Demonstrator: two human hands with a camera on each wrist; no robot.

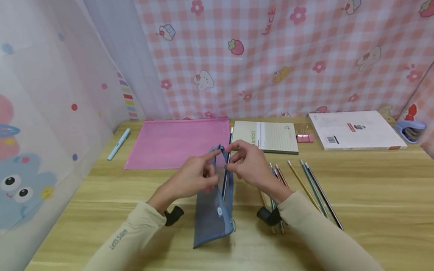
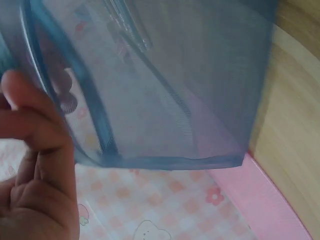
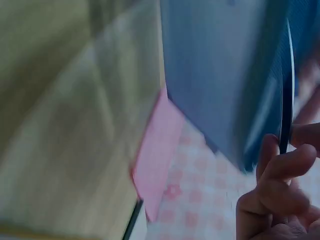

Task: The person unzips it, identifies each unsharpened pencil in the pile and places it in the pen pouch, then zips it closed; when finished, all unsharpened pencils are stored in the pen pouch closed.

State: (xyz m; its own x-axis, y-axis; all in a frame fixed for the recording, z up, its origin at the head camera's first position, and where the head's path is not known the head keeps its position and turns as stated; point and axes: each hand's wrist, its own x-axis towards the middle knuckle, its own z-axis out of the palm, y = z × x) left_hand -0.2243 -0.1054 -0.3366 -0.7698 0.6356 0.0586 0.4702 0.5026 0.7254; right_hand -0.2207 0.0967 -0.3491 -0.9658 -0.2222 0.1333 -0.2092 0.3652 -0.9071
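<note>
One blue mesh zip pouch (image 1: pixel 211 204) stands on end on the pale wooden counter (image 1: pixel 379 207), its lower end on the wood and its upper end lifted between both hands. One dark pencil (image 1: pixel 225 179) runs along the pouch's right edge, its top held at the pouch mouth.

The left hand (image 1: pixel 191 181) pinches the upper rim of the pouch from the 9 o'clock side; the left wrist view shows its fingers (image 2: pixel 30 130) curled round the blue edge. The right hand (image 1: pixel 250 163) comes in from 3 o'clock, its fingers (image 3: pixel 285 167) clenched on the thin dark pencil beside the mesh.

At 3 o'clock of the pouch lie about six loose pencils (image 1: pixel 312 185) in a fan; the right forearm covers some, so the count is unsure. At 12 o'clock sit one flat pink mesh folder (image 1: pixel 175 143), one lined notepad (image 1: pixel 268 136), a pair of pink binder clips (image 1: pixel 304 138) and one white book (image 1: pixel 356 131). One pale blue pen (image 1: pixel 118 144) lies at 10 o'clock, and one small blue gadget (image 1: pixel 411 129), hard to identify, at 2 o'clock.

The right wrist view is blurred.
</note>
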